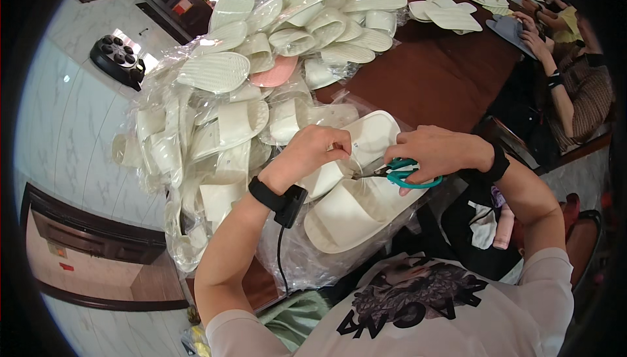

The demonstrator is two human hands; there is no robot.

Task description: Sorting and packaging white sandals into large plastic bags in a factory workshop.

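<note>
My right hand (436, 151) grips a pair of scissors (417, 180) with teal handles. Its dark blades point left, over a pair of cream slide slippers. The nearer slipper (343, 216) lies with its wide strap toward me; the farther slipper (375, 133) is just beyond, partly behind my hands. My left hand (315, 149) is closed in a pinch above that farther slipper, close to the scissor tips. Whatever it pinches is too thin to make out. Clear plastic wrap (313, 265) spreads under the slippers. A black band with a small cabled device circles my left wrist.
A large heap of plastic-wrapped cream slippers (219, 73) covers the left and far table, with one pink slipper (275, 73) among them. More loose slippers (447, 14) lie farther back on the brown table (434, 73). Other people (578, 89) sit along the right side.
</note>
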